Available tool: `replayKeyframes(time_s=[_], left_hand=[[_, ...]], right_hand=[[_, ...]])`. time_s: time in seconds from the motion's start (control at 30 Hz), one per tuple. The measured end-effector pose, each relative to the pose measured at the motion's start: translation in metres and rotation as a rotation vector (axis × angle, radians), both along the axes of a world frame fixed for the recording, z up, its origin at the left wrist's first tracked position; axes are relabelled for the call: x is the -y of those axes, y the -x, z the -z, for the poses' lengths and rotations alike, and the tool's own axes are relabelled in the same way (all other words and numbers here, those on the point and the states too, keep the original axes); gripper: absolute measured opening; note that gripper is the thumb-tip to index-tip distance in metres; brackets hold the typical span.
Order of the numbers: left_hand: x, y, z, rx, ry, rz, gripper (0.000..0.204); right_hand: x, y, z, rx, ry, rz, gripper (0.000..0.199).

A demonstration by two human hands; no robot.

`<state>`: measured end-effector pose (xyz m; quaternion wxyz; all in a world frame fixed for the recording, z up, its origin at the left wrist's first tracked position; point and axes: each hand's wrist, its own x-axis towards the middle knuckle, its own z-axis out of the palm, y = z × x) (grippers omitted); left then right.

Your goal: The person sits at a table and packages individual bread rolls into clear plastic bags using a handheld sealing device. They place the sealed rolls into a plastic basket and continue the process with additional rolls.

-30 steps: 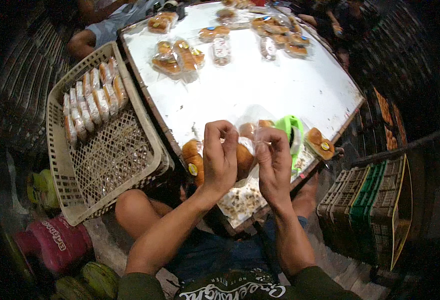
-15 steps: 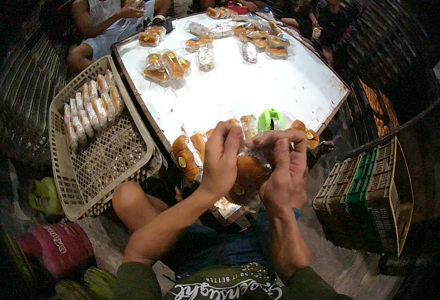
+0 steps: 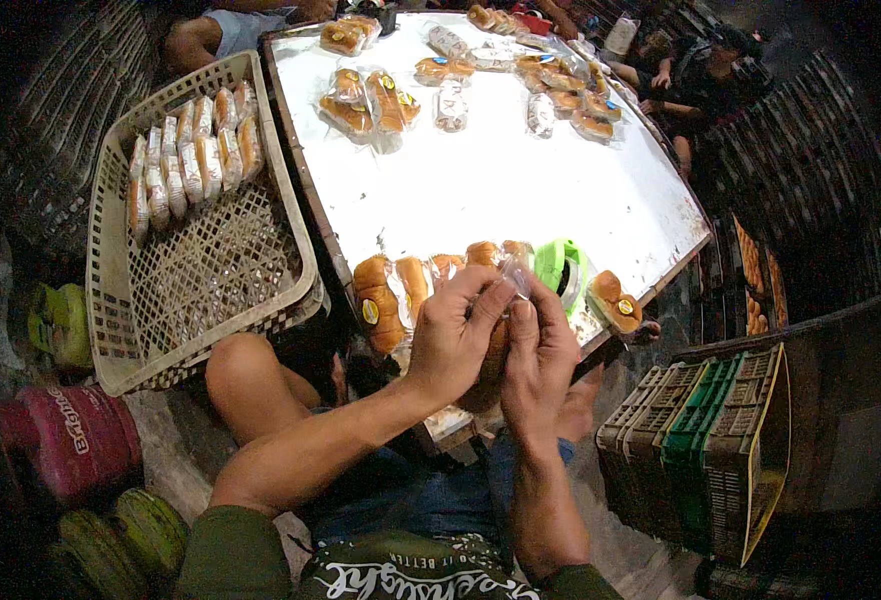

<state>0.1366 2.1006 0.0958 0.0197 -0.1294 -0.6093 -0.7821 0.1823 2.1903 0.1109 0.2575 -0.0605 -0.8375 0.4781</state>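
Both my hands hold a bagged bread bun (image 3: 488, 372) in front of me, at the near edge of the white table. My left hand (image 3: 457, 332) pinches one side of the clear plastic at the bag's top. The fingers of my right hand (image 3: 540, 362) are closed on the other side, close to the left fingertips. Most of the brown bun is hidden behind the hands. Just beyond the right hand stands a green tape dispenser (image 3: 560, 268). Several buns in clear wrap, one a long brown bun (image 3: 378, 303), lie in a row left of and behind my hands.
The white table (image 3: 460, 190) bears more wrapped bread (image 3: 385, 103) at its far side. Left of it, a beige plastic crate (image 3: 305, 270) holds rows of wrapped bread. Stacked crates (image 3: 700, 430) stand at right, gas cylinders (image 3: 75, 440) at left. Other people (image 3: 705, 85) sit beyond the table.
My hands have drawn closer together and gathered the bag's top, which was spread wider between them. The bun now hangs lower behind the fingers. The whole view has shifted slightly.
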Motion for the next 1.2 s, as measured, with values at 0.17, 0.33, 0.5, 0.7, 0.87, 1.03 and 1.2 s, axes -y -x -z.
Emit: replayKeyframes(time_s=[0.17,0.33,0.5,0.7,0.87,1.03,1.2], left_hand=[[0.005,0.033,0.015,-0.034,0.091,0.079,0.027],[0.005,0.028,0.01,-0.216,0.221,-0.069,0.027],[-0.001,0.039,0.025,-0.173,0.194,0.121,0.024],[0.008,0.031,0.035,0.147,0.072,0.102,0.02],[-0.002,0.032,0.032,0.145,0.124,0.15,0.017],[-0.001,0.031,0.036,0.209,0.07,0.111,0.017],[-0.007,0.027,0.032,0.179,0.086,0.074,0.015]], right_hand=[[0.004,0.015,-0.018,0.126,0.236,0.011,0.022],[-0.01,0.009,0.006,-0.031,-0.329,0.105,0.014],[0.0,0.014,0.025,-0.151,0.222,0.137,0.013],[-0.084,-0.013,0.037,0.275,0.027,0.319,0.034],[-0.154,-0.016,0.113,0.605,0.111,0.36,0.049],[-0.134,-0.006,0.084,0.299,-0.099,0.414,0.039],[-0.092,-0.055,0.1,0.572,0.511,0.393,0.03]])
